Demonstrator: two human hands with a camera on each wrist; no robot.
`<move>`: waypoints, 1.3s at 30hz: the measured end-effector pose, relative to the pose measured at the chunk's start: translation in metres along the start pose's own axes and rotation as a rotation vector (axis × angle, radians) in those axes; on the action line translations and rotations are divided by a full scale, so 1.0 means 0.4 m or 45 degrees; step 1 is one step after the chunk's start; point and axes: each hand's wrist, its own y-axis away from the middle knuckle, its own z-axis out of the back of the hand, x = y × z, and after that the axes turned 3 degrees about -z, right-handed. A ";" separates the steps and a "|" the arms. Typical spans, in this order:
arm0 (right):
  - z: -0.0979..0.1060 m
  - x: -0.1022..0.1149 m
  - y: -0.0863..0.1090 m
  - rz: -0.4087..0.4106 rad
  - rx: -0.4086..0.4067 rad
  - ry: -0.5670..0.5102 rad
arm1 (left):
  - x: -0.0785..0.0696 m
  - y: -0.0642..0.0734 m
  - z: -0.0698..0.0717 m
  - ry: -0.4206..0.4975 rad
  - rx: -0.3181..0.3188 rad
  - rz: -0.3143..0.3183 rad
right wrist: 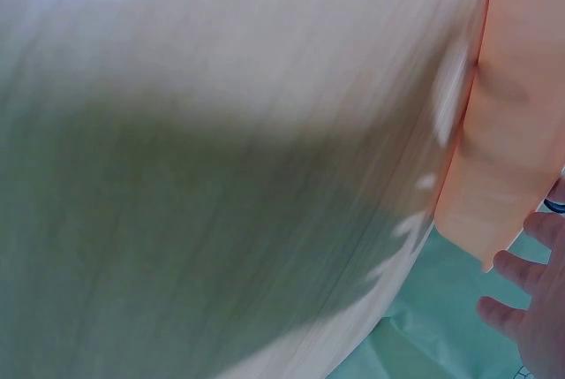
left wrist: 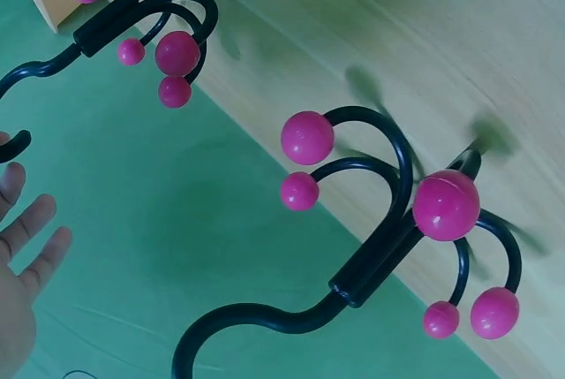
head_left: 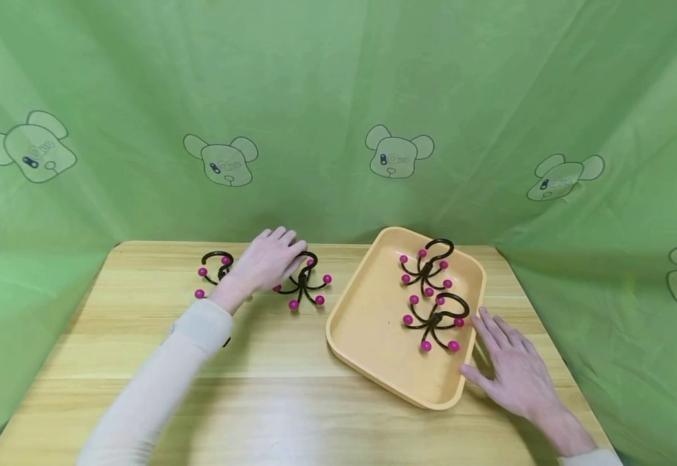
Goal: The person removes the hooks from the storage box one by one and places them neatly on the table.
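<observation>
My left hand [head_left: 271, 259] reaches over the back of the table, its fingers at the curved top of a black multi-armed hook with pink ball tips [head_left: 303, 282]. In the left wrist view, that hook's curved end lies right by the spread fingers [left wrist: 31, 229]; the thumb is hidden there. Another such hook [left wrist: 380, 255] stands to the left, partly covered by the hand and forearm in the head view. Fingers extended, my right hand [head_left: 513, 369] rests along the right rim of a peach-coloured tray [head_left: 367, 349]. Two matching hooks [head_left: 426, 270] are inside the tray, toward its right side.
Below the left forearm, a small black end [head_left: 226, 342] pokes out; the rest of it is hidden. A green curtain [head_left: 315, 97] with printed bear faces hangs behind the wooden table [head_left: 280, 401] and along both sides.
</observation>
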 end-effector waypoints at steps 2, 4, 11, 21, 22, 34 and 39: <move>0.000 0.000 0.000 0.001 -0.002 -0.002 | 0.003 0.001 -0.006 -0.001 0.007 0.008; 0.000 -0.001 0.000 0.002 -0.003 -0.002 | 0.006 0.001 -0.011 -0.005 0.014 0.013; -0.001 0.000 0.001 -0.004 0.003 -0.005 | 0.016 0.007 -0.027 -0.010 0.025 0.017; 0.000 0.001 0.001 -0.010 0.012 -0.013 | 0.018 0.009 -0.027 0.029 0.059 0.049; 0.000 0.001 0.001 -0.012 0.015 -0.015 | 0.018 0.009 -0.027 0.033 0.053 0.049; 0.001 0.001 0.000 -0.011 0.017 -0.024 | 0.009 -0.009 -0.012 0.071 0.109 0.064; 0.001 0.000 0.000 -0.009 0.012 -0.022 | -0.013 -0.029 0.001 0.080 0.086 0.054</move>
